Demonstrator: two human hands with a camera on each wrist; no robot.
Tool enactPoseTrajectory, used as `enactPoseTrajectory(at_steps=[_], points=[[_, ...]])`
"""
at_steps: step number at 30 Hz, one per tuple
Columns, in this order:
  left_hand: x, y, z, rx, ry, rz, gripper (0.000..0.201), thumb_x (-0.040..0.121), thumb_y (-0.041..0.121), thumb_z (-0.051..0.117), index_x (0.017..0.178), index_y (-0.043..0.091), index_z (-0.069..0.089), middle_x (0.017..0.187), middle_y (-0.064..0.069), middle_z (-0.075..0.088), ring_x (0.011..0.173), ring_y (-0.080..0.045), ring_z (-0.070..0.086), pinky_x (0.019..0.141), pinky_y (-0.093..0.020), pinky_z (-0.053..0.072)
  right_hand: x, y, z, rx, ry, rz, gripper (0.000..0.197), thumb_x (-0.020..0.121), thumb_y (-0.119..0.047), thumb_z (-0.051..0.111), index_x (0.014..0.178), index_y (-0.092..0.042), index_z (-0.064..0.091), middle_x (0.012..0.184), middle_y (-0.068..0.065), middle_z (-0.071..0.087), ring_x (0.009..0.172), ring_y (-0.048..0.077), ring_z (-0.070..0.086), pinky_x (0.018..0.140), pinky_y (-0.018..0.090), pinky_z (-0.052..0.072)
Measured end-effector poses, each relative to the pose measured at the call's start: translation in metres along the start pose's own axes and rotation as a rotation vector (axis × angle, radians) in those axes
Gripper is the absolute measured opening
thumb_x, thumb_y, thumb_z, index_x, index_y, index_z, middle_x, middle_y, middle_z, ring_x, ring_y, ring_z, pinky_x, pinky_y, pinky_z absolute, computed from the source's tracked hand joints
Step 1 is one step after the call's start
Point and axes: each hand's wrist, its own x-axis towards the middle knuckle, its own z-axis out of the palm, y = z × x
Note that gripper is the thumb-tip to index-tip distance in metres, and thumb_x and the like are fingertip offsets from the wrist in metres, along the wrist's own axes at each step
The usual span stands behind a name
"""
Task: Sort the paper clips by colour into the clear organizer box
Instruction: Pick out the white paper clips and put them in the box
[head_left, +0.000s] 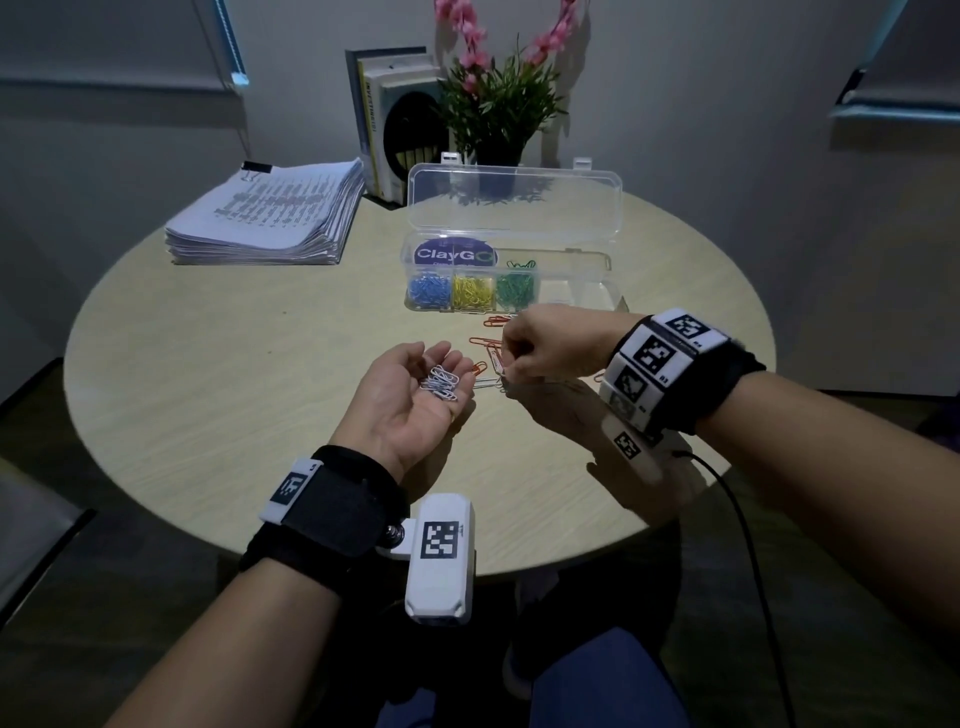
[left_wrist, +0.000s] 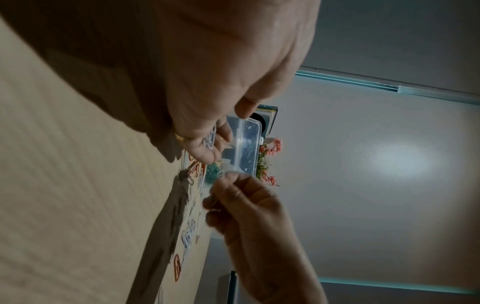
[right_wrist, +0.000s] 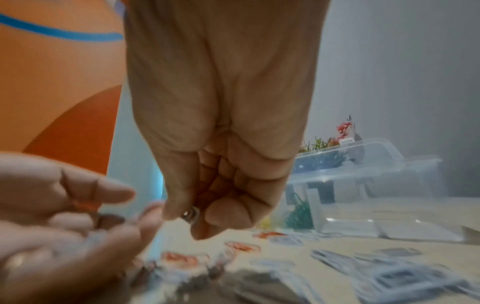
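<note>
Blue, yellow and green clips already fill three compartments of the clear organizer box (head_left: 511, 280) in your head view; orange clips (head_left: 485, 343) lie loose on the table (head_left: 234, 374). Your left hand (head_left: 415, 395) is cupped palm-up, fingers relaxed, carrying white clips (head_left: 440, 383). From your right wrist, your right hand (right_wrist: 223, 185) pinches one pale clip. White and orange remain unsorted.

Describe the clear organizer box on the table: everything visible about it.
The organizer box is clear plastic and long, with its hinged lid standing open behind it, two white clasps on top. It sits on the round table before a potted plant. Front compartments hold, from the left, blue, yellow and green clips; the rightmost looks empty. A purple ClayGo label shows behind them.
</note>
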Motion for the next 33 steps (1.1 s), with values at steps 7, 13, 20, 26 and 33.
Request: enactPoseTrajectory(at_steps=[7, 13, 20, 26, 33], points=[[-0.002, -0.016, 0.006, -0.027, -0.070, -0.069, 0.043, 0.103, 0.023, 0.026, 0.094, -0.006, 0.056, 0.094, -0.023, 0.060, 0.089, -0.029, 0.058, 0.088, -0.039, 0.042, 0.000, -0.017, -0.020, 0.386, 0.038, -0.101, 0.013, 0.086, -0.005, 0.067, 0.100, -0.004, 0.067, 0.084, 0.010, 0.070, 0.070, 0.016, 0.068, 0.067, 0.024, 0.059], [-0.001, -0.015, 0.004, -0.050, -0.047, -0.086, 0.042, 0.103, 0.021, 0.025, 0.095, -0.005, 0.056, 0.095, -0.019, 0.058, 0.103, -0.027, 0.054, 0.092, -0.038, 0.042, -0.006, 0.002, -0.026, 0.200, 0.075, 0.060, 0.017, 0.087, 0.000, 0.063, 0.102, -0.003, 0.070, 0.080, 0.006, 0.068, 0.063, 0.012, 0.064, 0.059, 0.020, 0.057], [-0.001, -0.021, 0.005, -0.030, -0.045, -0.087, 0.039, 0.103, 0.021, 0.027, 0.096, -0.004, 0.057, 0.096, -0.018, 0.059, 0.093, -0.027, 0.057, 0.092, -0.037, 0.043, -0.006, 0.019, -0.003, -0.062, -0.010, 0.165, 0.021, 0.074, -0.022, 0.080, 0.092, -0.016, 0.073, 0.085, -0.002, 0.070, 0.071, 0.010, 0.060, 0.065, 0.026, 0.052], [-0.001, -0.021, 0.006, -0.011, -0.038, -0.076, 0.038, 0.102, 0.021, 0.029, 0.096, -0.003, 0.058, 0.096, -0.018, 0.060, 0.093, -0.026, 0.058, 0.094, -0.037, 0.043, -0.003, 0.018, 0.005, -0.159, -0.024, 0.136, 0.017, 0.086, -0.020, 0.068, 0.100, -0.012, 0.072, 0.098, 0.003, 0.070, 0.081, 0.016, 0.058, 0.067, 0.025, 0.046], [0.001, -0.021, 0.012, 0.017, -0.027, -0.074, 0.036, 0.101, 0.020, 0.031, 0.096, -0.003, 0.058, 0.096, -0.017, 0.059, 0.110, -0.026, 0.054, 0.096, -0.036, 0.040, -0.004, 0.015, -0.001, -0.145, 0.010, 0.104, 0.018, 0.087, -0.014, 0.062, 0.099, -0.004, 0.070, 0.085, 0.006, 0.066, 0.074, 0.019, 0.057, 0.059, 0.020, 0.041]])
